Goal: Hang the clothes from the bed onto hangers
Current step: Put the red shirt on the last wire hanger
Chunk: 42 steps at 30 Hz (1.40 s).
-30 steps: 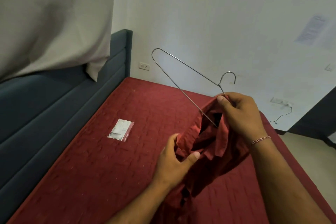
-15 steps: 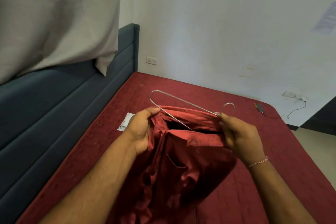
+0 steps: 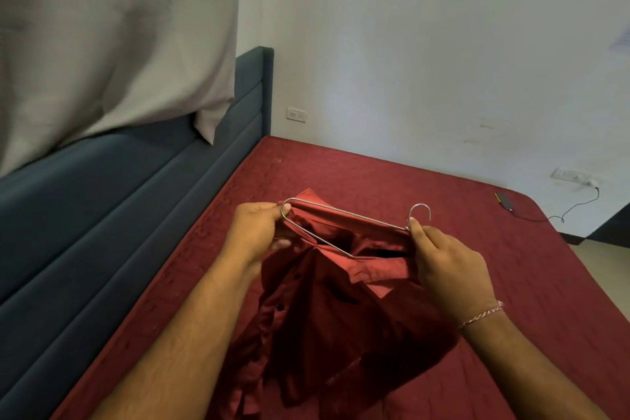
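Where the wire hanger (image 3: 344, 215) enters the maroon shirt (image 3: 341, 310), its rounded end is pinched with shirt cloth by the left hand (image 3: 257, 232). The neck below the hook is gripped by the right hand (image 3: 446, 262), above the red bed (image 3: 477, 215).

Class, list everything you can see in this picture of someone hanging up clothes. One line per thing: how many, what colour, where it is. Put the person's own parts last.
shirt: one, dark red, held above the bed, its collar end on the hanger.
hanger: one, silver wire, partly inside the shirt, hook showing.
bed: one, red quilted cover, below the shirt.
headboard: one, dark blue, left of the bed.
curtain: one, off-white, upper left.
wall socket: one, white, on the far wall.
small dark object: one, on the bed's far right corner.
bracelet: one, pink and white, right wrist.
left hand: grips the hanger's end and shirt.
right hand: pinches below the hook.
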Motion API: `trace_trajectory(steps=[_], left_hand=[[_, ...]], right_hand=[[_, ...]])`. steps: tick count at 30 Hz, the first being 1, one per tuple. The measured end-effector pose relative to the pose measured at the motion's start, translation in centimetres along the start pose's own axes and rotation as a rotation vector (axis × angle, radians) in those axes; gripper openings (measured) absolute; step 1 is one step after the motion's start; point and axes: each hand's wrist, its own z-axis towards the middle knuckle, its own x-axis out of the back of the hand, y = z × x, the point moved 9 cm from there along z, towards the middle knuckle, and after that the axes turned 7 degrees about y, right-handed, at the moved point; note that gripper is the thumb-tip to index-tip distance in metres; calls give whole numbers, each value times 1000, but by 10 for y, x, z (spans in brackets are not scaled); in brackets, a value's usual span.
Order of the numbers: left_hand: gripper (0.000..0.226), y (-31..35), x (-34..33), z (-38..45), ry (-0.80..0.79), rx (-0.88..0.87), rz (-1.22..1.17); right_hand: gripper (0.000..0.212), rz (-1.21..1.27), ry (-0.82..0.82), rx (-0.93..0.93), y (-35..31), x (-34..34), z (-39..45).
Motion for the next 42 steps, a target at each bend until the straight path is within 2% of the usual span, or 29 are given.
trace_trajectory(steps=[2,3,4,6,8,10,12,13,15,17,19,21,23,24,26,27,29,31,34,36,39,41,42], left_hand=[[26,-14,-2,2,75,140,-151],[30,-16,2,6,151,119,-167],[36,-10,10,9,242,13,-88],[47,12,22,12,382,-280,254],[51,25,25,17,406,-391,425],[49,28,23,22,363,-326,348],[34,9,24,31,297,-51,-9],[23,-8,16,29,193,140,-160],[16,-27,4,20,18,367,-257],[18,-33,0,14,-41,401,-244],[22,-32,-1,10,2,371,-233],[29,-24,9,12,125,264,-184],[29,-16,16,21,172,148,-106],[28,-9,21,25,178,57,7],[38,7,24,30,201,-197,456],[42,14,23,30,233,-332,722],[39,30,16,20,354,-569,1060],[33,38,5,7,405,-692,1265],[28,32,-23,-16,342,-801,1406],[31,24,-49,-36,226,-828,1358],[33,30,-60,-67,129,-944,928],[28,30,-56,-78,39,-1018,755],[28,26,-55,-76,-56,-1003,696]], right_hand=[[51,14,75,-19,-7,13,-1],[51,82,121,-29,-12,20,-2],[50,199,156,-28,-19,28,-3],[50,488,168,-30,-40,45,-3],[56,600,101,-16,-63,55,-3],[67,568,17,-18,-78,52,-5],[74,498,-21,-88,-75,43,-8],[75,449,-19,-140,-68,39,-10],[75,333,-8,-203,-53,31,-14],[74,243,-29,-217,-45,24,-21],[73,230,-75,-212,-46,18,-26],[71,247,-107,-180,-54,17,-28],[71,253,-137,-149,-56,19,-27],[71,249,-153,-142,-54,18,-26],[72,259,-198,-135,-48,13,-26],[72,279,-222,-122,-48,11,-27],[70,319,-231,-88,-53,10,-29],[64,348,-225,-104,-63,14,-29],[63,349,-215,-132,-86,17,-26],[63,321,-239,-134,-96,12,-21],[58,344,-310,-222,-80,2,-15],[48,490,-337,-330,-55,-3,-12],[42,585,-353,-390,-42,-8,-11]])
